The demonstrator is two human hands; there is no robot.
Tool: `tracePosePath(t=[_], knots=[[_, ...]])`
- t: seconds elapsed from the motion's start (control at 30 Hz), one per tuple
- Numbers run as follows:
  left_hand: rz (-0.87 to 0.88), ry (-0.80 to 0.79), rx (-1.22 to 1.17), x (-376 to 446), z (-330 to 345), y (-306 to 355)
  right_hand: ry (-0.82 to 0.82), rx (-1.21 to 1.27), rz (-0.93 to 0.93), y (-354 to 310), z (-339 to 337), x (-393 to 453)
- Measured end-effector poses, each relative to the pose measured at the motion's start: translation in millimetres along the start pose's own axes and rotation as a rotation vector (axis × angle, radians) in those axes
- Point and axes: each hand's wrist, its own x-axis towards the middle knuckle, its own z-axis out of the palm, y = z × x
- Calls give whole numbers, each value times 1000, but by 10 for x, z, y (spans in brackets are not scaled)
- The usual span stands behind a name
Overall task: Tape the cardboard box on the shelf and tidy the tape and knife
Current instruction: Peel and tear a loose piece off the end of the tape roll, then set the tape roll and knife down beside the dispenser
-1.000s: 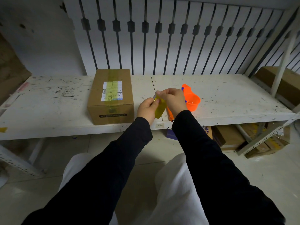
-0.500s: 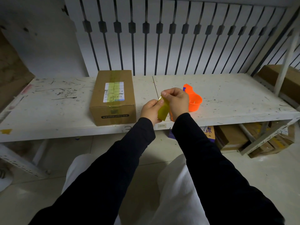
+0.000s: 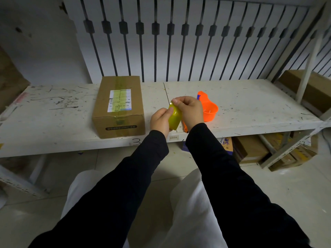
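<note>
A brown cardboard box (image 3: 119, 106) lies on the white shelf (image 3: 250, 104), left of centre, with yellowish tape running over its top and a white label. In front of the shelf's middle, both hands hold a yellow-green roll of tape (image 3: 174, 116). My left hand (image 3: 160, 120) grips its left side. My right hand (image 3: 190, 110) pinches the roll's top edge with thumb and forefinger. An orange plastic tape dispenser (image 3: 208, 108) rests on the shelf just behind my right hand. An orange strip, perhaps the knife (image 3: 185, 127), shows below my right hand, mostly hidden.
The shelf is scuffed, with a slatted black-and-white back wall. More cardboard boxes (image 3: 250, 151) sit on the floor under the shelf's right half, and another box (image 3: 311, 90) rests on a side shelf at right. A metal upright (image 3: 308, 65) stands at the right end.
The hands have stayed together on the tape roll in front of the dispenser, with small finger shifts at the roll's top edge. The view has tilted slightly.
</note>
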Motion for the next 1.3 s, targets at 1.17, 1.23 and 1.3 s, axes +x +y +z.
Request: tracePosePath(t=[1.17, 1.23, 1.3], knots=[[-153, -113, -60, 498, 1242, -99, 232, 644, 381, 445, -1074, 538], [-168, -111, 18, 580, 1320, -177, 266, 658, 404, 503, -1163, 608], [-178, -77, 43, 638, 1411, -224, 299, 664, 411, 555, -1229, 683]])
